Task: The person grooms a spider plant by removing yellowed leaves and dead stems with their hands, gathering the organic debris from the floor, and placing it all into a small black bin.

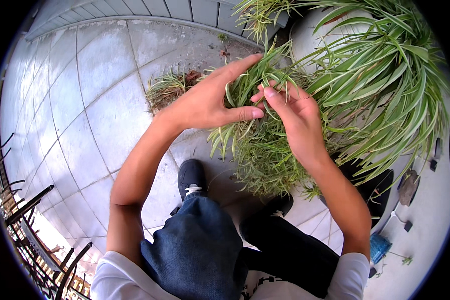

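Striped green-and-white leaves of a spider plant (243,88) hang between my two hands. My left hand (213,93) has its thumb and fingers spread around the left side of this tuft, and no firm grip shows. With thumb and fingertips, my right hand (292,108) pinches a few narrow leaves at the tuft's right side. A large spider plant (386,78) spreads on the right, its long leaves close to my right hand. Below the hands hangs a dense mass of thin green foliage (270,157). Part of the tuft is hidden behind the fingers.
Dry plant clumps (168,90) lie on the tiled floor (108,108) behind my left wrist. Grey wall panelling (172,9) runs along the top. A pale round pot (307,41) stands behind the leaves. At right are a stone (408,187) and a blue container (379,247); black metalwork (33,232) is at lower left.
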Action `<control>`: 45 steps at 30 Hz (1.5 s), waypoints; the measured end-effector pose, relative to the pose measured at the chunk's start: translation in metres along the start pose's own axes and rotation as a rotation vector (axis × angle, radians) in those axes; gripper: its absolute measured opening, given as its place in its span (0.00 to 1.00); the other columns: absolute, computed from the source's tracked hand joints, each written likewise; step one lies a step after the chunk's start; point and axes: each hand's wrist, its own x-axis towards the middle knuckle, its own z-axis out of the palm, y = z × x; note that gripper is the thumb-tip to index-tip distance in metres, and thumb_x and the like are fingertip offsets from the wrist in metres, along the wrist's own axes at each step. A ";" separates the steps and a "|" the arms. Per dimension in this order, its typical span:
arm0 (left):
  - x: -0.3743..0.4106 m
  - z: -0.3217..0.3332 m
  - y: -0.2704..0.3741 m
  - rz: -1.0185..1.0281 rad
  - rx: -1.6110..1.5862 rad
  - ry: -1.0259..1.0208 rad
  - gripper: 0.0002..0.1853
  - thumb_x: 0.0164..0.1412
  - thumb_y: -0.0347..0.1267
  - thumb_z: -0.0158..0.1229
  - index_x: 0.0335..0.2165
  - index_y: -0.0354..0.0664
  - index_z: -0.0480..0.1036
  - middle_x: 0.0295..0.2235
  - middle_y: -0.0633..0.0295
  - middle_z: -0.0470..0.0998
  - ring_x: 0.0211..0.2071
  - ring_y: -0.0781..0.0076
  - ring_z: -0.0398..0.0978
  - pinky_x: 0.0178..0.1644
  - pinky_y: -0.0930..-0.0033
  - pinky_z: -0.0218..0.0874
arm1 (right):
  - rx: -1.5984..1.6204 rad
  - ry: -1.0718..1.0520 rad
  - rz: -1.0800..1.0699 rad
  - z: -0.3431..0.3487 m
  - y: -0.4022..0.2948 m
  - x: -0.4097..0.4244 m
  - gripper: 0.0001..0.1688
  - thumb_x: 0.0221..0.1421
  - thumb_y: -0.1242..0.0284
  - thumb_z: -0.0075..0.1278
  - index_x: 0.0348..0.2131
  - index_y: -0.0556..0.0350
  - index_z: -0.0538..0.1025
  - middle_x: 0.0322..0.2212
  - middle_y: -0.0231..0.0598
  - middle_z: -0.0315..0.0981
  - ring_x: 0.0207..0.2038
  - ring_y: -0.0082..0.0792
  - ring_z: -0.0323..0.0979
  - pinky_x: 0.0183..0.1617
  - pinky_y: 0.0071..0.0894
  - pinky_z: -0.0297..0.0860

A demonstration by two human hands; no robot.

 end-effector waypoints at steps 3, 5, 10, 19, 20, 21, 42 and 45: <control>0.003 0.014 -0.004 -0.202 -0.304 -0.282 0.30 0.57 0.38 0.64 0.55 0.37 0.64 0.46 0.56 0.74 0.50 0.67 0.70 0.54 0.63 0.60 | -0.375 0.007 0.142 -0.012 -0.019 -0.012 0.12 0.63 0.70 0.49 0.37 0.62 0.75 0.31 0.38 0.77 0.35 0.28 0.74 0.43 0.26 0.69; -0.004 0.029 -0.003 -0.232 -0.454 -0.295 0.17 0.58 0.35 0.62 0.42 0.35 0.71 0.39 0.54 0.76 0.39 0.64 0.74 0.44 0.60 0.64 | -0.785 -0.012 0.208 -0.011 -0.038 -0.022 0.11 0.61 0.70 0.50 0.35 0.61 0.76 0.30 0.39 0.77 0.35 0.32 0.74 0.43 0.29 0.69; -0.008 0.091 -0.005 -0.141 0.126 -0.204 0.27 0.60 0.38 0.57 0.52 0.33 0.64 0.45 0.44 0.74 0.50 0.44 0.70 0.53 0.54 0.63 | -1.418 0.000 -0.459 -0.002 -0.042 -0.024 0.11 0.58 0.69 0.51 0.32 0.61 0.76 0.30 0.40 0.74 0.38 0.41 0.73 0.44 0.35 0.71; 0.071 -0.011 0.006 -0.039 0.075 0.427 0.15 0.62 0.35 0.57 0.44 0.37 0.74 0.49 0.51 0.73 0.47 0.55 0.75 0.52 0.57 0.65 | -2.032 -0.021 -0.188 -0.079 0.015 0.018 0.15 0.55 0.67 0.51 0.35 0.61 0.77 0.28 0.44 0.75 0.39 0.44 0.71 0.51 0.41 0.61; 0.086 -0.027 0.005 0.072 0.225 0.652 0.16 0.61 0.34 0.58 0.44 0.35 0.72 0.47 0.52 0.75 0.46 0.58 0.74 0.52 0.60 0.64 | -2.052 -0.048 -0.179 -0.083 0.016 0.011 0.15 0.55 0.66 0.52 0.35 0.61 0.76 0.27 0.44 0.75 0.38 0.43 0.70 0.50 0.40 0.62; 0.112 -0.040 -0.003 0.325 0.378 0.736 0.21 0.60 0.35 0.59 0.49 0.35 0.69 0.48 0.49 0.73 0.49 0.53 0.72 0.53 0.59 0.62 | -2.038 -0.042 -0.196 -0.086 0.014 0.005 0.15 0.55 0.67 0.51 0.36 0.61 0.76 0.28 0.45 0.75 0.38 0.43 0.71 0.49 0.40 0.62; 0.047 0.133 0.069 0.225 0.638 0.253 0.29 0.54 0.30 0.53 0.54 0.28 0.62 0.60 0.36 0.56 0.60 0.41 0.57 0.62 0.43 0.47 | 0.140 0.366 0.000 -0.072 -0.043 0.039 0.14 0.59 0.68 0.54 0.42 0.58 0.74 0.35 0.29 0.74 0.36 0.19 0.69 0.41 0.23 0.66; 0.021 0.119 0.085 0.282 0.617 0.160 0.26 0.55 0.30 0.57 0.51 0.32 0.65 0.57 0.40 0.62 0.57 0.45 0.62 0.58 0.47 0.57 | 0.122 0.379 0.000 -0.073 -0.046 0.034 0.11 0.59 0.69 0.54 0.39 0.55 0.75 0.35 0.26 0.75 0.36 0.17 0.70 0.38 0.24 0.66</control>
